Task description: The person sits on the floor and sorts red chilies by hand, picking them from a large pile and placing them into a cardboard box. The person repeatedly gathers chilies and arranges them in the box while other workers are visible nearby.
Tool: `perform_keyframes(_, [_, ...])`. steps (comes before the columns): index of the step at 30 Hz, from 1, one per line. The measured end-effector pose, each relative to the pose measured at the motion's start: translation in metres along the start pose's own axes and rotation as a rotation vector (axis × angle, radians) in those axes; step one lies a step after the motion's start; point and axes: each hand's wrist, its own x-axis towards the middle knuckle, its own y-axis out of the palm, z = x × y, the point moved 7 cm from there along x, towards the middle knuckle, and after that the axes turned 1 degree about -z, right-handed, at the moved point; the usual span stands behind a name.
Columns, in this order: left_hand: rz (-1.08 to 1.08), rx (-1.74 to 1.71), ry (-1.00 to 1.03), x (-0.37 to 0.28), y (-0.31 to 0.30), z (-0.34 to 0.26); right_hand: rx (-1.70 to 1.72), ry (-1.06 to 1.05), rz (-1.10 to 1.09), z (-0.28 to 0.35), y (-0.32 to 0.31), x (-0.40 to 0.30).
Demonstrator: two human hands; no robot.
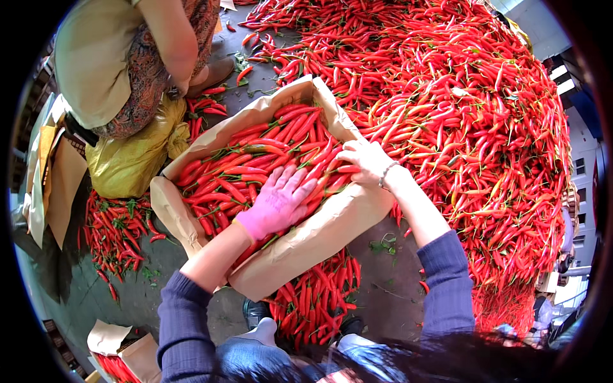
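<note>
Before me stands a box lined with brown paper point(311, 242), filled with long red chili peppers point(239, 170) with green stems. My left hand point(276, 205), in a pink glove, lies flat on the peppers with its fingers spread. At the box's right side is my bare right hand point(365, 162), with a bracelet at the wrist. Its fingers curl over a red pepper point(348, 169) near the paper edge; whether they grip it is hard to tell.
A big heap of red chilies point(479, 143) fills the right side. Smaller piles lie below the box point(316, 299) and at left point(117, 230). A person point(158, 57) sits on a yellow sack point(129, 167) at upper left. Another paper-lined box point(141, 354) stands at lower left.
</note>
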Motion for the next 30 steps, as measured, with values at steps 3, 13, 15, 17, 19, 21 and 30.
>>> perform_keyframes(3, [0.035, 0.081, -0.002, 0.008, 0.017, 0.008, 0.062, 0.064, -0.026, -0.007, 0.010, -0.001])
perform_keyframes(13, [0.031, -0.035, -0.012, -0.028, -0.019, -0.016, 0.617, 0.040, -0.041, 0.040, -0.026, -0.015])
perform_keyframes(15, [0.092, 0.008, -0.043, -0.036, -0.004, 0.007, 0.337, 0.033, 0.209, 0.083, 0.003, -0.008])
perform_keyframes(17, [0.098, 0.070, -0.012, -0.035, -0.008, 0.002, 0.307, 0.039, 0.144, 0.085, 0.017, -0.008])
perform_keyframes(19, [0.134, 0.000, -0.067, -0.036, -0.021, 0.002, 0.465, 0.027, 0.178, 0.072, 0.004, -0.014])
perform_keyframes(21, [0.037, -0.214, -0.119, -0.033, -0.039, 0.002, 0.492, -0.037, -0.187, 0.048, -0.028, -0.024])
perform_keyframes(30, [0.081, -0.051, 0.046, -0.013, -0.035, -0.017, 0.059, 0.171, 0.180, -0.012, 0.045, -0.001])
